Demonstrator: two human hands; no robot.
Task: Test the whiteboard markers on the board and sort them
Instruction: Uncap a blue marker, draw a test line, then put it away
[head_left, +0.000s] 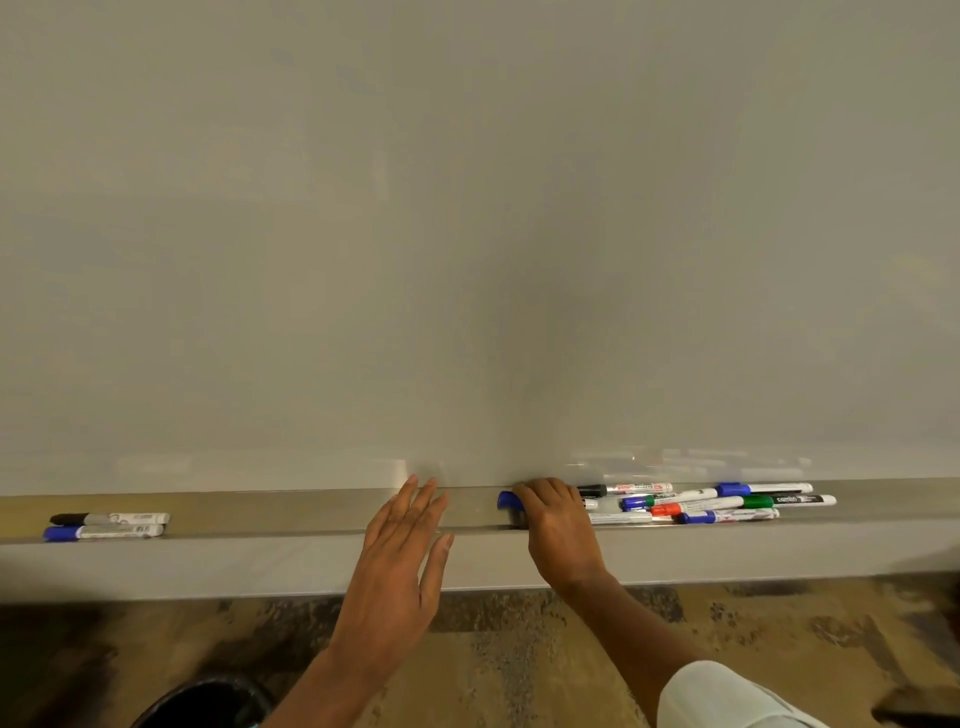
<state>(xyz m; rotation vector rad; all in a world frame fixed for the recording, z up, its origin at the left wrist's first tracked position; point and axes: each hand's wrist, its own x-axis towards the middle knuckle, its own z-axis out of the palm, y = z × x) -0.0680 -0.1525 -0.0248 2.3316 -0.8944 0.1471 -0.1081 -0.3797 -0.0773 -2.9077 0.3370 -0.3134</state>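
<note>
White board (467, 234) fills the view above its grey tray (260, 564), with a marker pile (717, 504) at right and two markers (106, 525) far left. Over mid-tray the left hand (400, 561) holds its fingers straight, while the right hand (558, 525) curls its fingers around a blue-capped marker (505, 500) beside the pile.

On the ledge (260, 512) I count a pair of markers (106, 525) at its left end, one blue-capped marker (506, 500) near its middle, and a heap of markers (701, 504) toward its right: at least seven, because they overlap.
</note>
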